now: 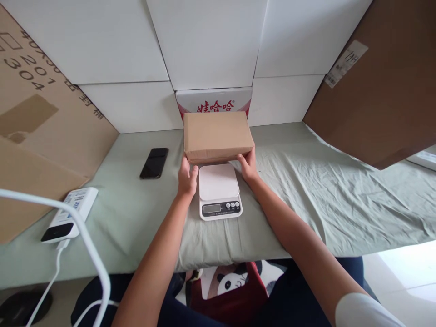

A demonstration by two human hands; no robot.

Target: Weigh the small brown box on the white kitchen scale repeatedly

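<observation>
A closed brown cardboard box (218, 131) is held between my two hands, just beyond a white digital kitchen scale (219, 181). My left hand (188, 177) grips the box's near left corner, thumb in front. At the near right corner, my right hand (249, 164) grips it with the thumb on the front face. The fingers behind and under the box are hidden. Whether the box touches the cloth or hangs a little above it, I cannot tell. The scale's plate is bare, and its display shows no readable figures.
A black phone (154, 163) lies left on the green cloth (136, 204). A power bank (71, 213) with a white cable (85, 231) is farther left. Large cardboard panels (34, 113) stand at both sides. A white and red carton (214, 100) stands behind the box.
</observation>
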